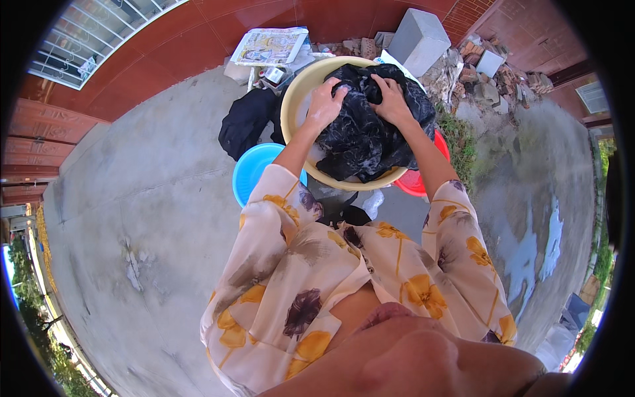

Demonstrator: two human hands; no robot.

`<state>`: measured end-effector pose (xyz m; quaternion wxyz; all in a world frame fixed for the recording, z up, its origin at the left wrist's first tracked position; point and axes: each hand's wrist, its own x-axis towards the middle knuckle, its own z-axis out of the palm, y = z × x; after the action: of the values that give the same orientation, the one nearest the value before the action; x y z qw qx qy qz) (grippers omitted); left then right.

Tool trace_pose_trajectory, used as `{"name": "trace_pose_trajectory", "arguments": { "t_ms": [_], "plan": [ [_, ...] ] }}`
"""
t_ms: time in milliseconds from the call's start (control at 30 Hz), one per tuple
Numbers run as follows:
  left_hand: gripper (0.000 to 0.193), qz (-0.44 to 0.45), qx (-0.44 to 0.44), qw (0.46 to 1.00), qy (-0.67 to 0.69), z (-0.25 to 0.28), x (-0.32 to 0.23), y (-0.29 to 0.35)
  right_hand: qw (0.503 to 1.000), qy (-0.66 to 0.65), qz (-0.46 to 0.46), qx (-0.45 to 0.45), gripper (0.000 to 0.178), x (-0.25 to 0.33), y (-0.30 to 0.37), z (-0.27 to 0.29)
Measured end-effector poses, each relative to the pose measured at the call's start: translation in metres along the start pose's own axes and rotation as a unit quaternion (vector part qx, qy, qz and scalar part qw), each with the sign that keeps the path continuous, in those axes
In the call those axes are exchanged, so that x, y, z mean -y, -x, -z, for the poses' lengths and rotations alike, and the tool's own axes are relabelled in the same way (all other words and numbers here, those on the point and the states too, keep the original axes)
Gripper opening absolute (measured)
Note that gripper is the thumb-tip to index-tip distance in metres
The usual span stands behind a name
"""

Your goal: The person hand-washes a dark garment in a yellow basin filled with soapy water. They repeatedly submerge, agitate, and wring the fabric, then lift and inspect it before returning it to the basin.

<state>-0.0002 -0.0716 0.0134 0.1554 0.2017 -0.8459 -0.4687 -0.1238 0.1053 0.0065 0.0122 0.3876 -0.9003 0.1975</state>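
Observation:
A wet black cloth [360,135], streaked with pale suds, fills most of a large cream basin [288,109] in front of me and drapes over its right rim. What sort of garment it is, I cannot make out. My left hand [325,104] is closed on the cloth at the basin's left side, with suds on its fingers. Across from it, my right hand [393,102] grips a fold near the top middle, its fingers curled into the fabric. Whitish soapy water shows along the basin's left inner wall. Some fingertips are hidden by the folds.
A blue basin [254,171] stands at the near left and a red basin [415,182] at the right. Dark cloth [246,124] hangs left of the cream basin. Behind are a grey block [418,43], a printed bag [270,46] and rubble [486,83]. Puddles [552,238] lie on the right.

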Motion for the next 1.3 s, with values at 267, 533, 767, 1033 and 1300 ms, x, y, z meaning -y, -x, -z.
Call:
{"name": "trace_pose_trajectory", "arguments": {
  "t_ms": [267, 533, 767, 1033, 1300],
  "plan": [
    [0.023, 0.114, -0.064, 0.873, 0.469, 0.014, 0.003, 0.017, 0.877, -0.472, -0.078, -0.039, 0.044, -0.004, -0.005, 0.002],
    [0.035, 0.274, -0.075, 0.824, 0.490, -0.078, 0.001, -0.003, 0.945, -0.252, -0.149, -0.149, 0.048, 0.048, -0.004, -0.007],
    [0.034, 0.197, -0.058, 0.828, 0.522, -0.074, -0.016, 0.009, 0.942, -0.249, -0.161, -0.159, 0.046, 0.033, -0.011, -0.031],
    [0.028, 0.163, -0.059, 0.823, 0.541, -0.079, 0.000, 0.008, 0.942, -0.279, -0.166, -0.090, 0.032, 0.026, -0.023, -0.022],
    [0.031, 0.108, -0.030, 0.923, 0.368, -0.026, -0.029, 0.042, 0.975, -0.190, -0.053, -0.097, 0.058, 0.011, -0.022, 0.022]
  ]
}}
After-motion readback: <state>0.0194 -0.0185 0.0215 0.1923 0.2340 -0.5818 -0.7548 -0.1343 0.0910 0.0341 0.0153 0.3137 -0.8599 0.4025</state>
